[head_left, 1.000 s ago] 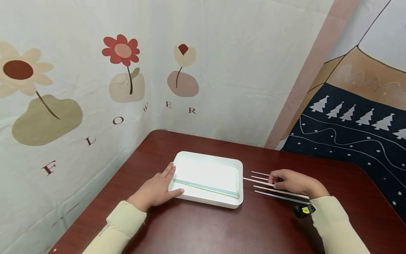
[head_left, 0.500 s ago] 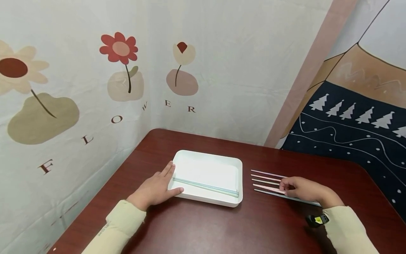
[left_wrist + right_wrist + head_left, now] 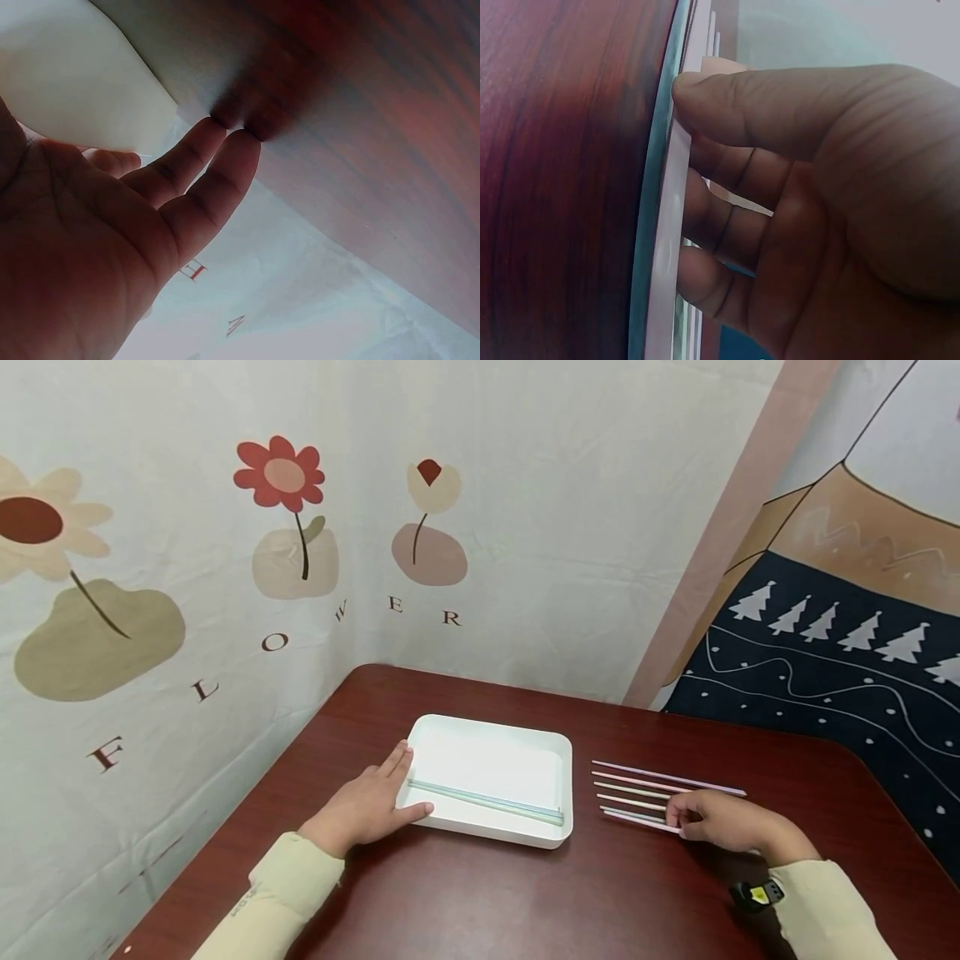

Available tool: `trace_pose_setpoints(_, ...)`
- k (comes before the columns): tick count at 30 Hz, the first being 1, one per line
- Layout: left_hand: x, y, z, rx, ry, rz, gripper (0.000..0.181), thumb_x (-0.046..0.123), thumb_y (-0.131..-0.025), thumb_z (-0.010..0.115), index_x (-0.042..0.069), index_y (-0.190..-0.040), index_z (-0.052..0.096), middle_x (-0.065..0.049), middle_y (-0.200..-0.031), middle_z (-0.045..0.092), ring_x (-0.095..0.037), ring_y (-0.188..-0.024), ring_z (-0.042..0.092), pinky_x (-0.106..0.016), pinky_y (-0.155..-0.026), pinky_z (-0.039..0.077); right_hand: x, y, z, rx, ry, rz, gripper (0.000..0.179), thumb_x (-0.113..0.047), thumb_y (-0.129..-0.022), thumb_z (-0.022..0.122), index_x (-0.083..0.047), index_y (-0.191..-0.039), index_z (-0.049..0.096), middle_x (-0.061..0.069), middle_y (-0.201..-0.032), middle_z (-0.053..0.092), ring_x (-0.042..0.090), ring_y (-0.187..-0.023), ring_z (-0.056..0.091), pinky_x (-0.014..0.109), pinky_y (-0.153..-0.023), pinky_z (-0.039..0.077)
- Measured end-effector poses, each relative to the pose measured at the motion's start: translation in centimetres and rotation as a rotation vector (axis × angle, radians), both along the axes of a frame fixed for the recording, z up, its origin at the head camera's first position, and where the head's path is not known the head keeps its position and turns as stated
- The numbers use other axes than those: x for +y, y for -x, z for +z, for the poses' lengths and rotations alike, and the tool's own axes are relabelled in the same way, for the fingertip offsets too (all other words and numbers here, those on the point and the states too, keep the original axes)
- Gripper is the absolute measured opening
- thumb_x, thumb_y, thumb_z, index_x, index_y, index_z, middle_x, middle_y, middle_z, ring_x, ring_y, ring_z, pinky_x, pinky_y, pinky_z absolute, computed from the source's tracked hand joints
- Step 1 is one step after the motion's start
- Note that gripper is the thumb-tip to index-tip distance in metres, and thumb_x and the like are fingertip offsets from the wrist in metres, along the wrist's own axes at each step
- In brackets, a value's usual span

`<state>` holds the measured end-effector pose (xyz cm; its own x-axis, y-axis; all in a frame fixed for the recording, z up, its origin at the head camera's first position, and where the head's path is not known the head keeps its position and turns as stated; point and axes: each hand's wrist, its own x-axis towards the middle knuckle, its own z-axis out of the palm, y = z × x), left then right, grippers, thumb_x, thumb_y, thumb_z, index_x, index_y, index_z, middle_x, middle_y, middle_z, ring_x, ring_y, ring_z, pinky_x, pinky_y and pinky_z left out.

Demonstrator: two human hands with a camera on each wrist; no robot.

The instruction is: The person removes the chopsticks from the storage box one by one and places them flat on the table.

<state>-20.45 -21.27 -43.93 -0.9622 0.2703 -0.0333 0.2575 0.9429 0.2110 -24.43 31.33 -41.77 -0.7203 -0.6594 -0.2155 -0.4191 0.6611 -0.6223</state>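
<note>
My right hand (image 3: pixel 718 820) pinches a pale pinkish chopstick (image 3: pixel 673 184) between thumb and fingers, low over the table. A bluish chopstick (image 3: pixel 648 202) lies right alongside it; I cannot tell whether the two touch. Farther back, several pastel chopsticks lie in a spaced row, among them a purple one (image 3: pixel 667 777), with fingers covering parts of the others. My left hand (image 3: pixel 369 803) rests at the left side of a white tray (image 3: pixel 495 838), thumb over the near rim and fingers straight. Blue and green chopsticks (image 3: pixel 487 802) lie together inside that tray.
The dark red wooden table (image 3: pixel 465 893) reaches back to a white curtain (image 3: pixel 555 543) printed with flowers and letters. Along the right side hangs a dark blue cloth (image 3: pixel 810 693) with white trees. A small black device (image 3: pixel 756 894) sits at the right wrist.
My right hand has moved rightward and toward me from beside the tray, across the row to its near end. More of the row's chopsticks show now. My left hand has stayed on the tray.
</note>
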Motion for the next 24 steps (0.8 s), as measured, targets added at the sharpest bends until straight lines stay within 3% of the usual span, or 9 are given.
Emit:
trace_pose_setpoints(11, -0.1, -0.03, 0.02, 0.002, 0.0, -0.002, 0.101, 0.071, -0.091, 0.048, -0.002, -0.156, 0.023, -0.014, -0.164, 0.014, -0.05, -0.128, 0.046, -0.057, -0.102, 0.041, -0.44, -0.32, -0.12, 0.017, -0.012, 0.002, 0.014, -0.002, -0.091, 0.065, -0.016, -0.091, 0.063, -0.007, -0.075, 0.052, 0.007, -0.068, 0.048, 0.026, -0.06, 0.04)
trace_pose_setpoints(24, -0.09, -0.19, 0.28, -0.007, -0.004, 0.004, 0.1, 0.07, -0.092, 0.05, -0.001, -0.157, 0.021, -0.014, -0.165, 0.013, -0.05, -0.129, 0.045, -0.057, -0.103, 0.04, -0.85, -0.64, -0.41, 0.0, -0.059, -0.072, 0.017, 0.0, -0.089, 0.066, -0.016, -0.088, 0.063, -0.004, -0.074, 0.051, 0.011, -0.066, 0.047, 0.027, -0.056, 0.039)
